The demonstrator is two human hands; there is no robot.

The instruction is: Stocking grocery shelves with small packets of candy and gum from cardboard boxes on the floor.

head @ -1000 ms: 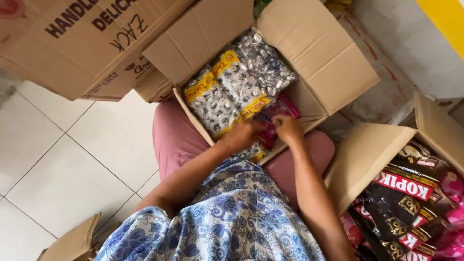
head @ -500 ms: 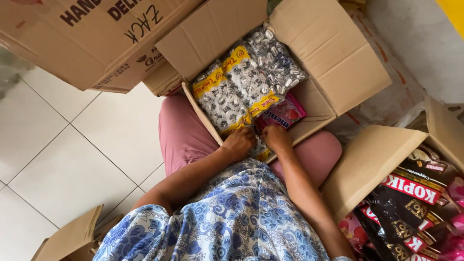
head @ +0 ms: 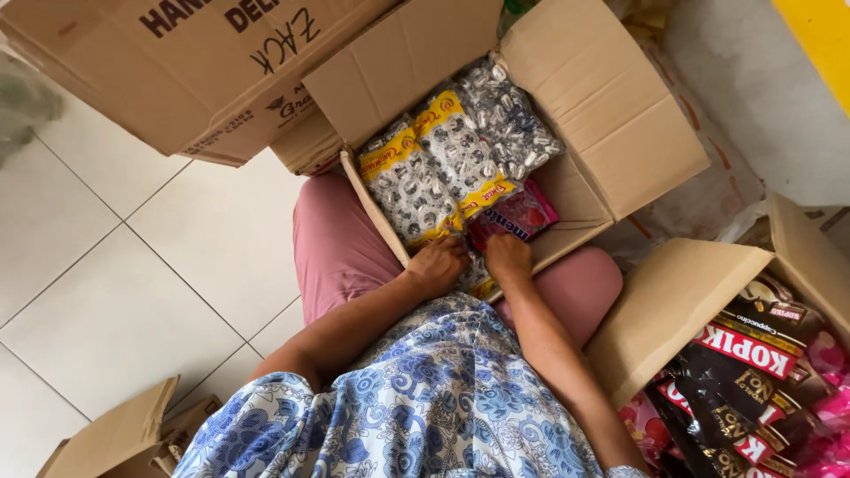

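Where hands (head: 474,263) meet: candy bags (head: 425,181).

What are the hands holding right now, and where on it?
Cannot be told: the left hand and right hand rest on the candy bags at the box's near edge, fingers hidden.

Four boxes (head: 611,133), two hands (head: 438,264)

You get soft, even daylight and faint shadows. Focus holds centrally; blur smears the edge at nine o'clock, with slight wide-angle stretching.
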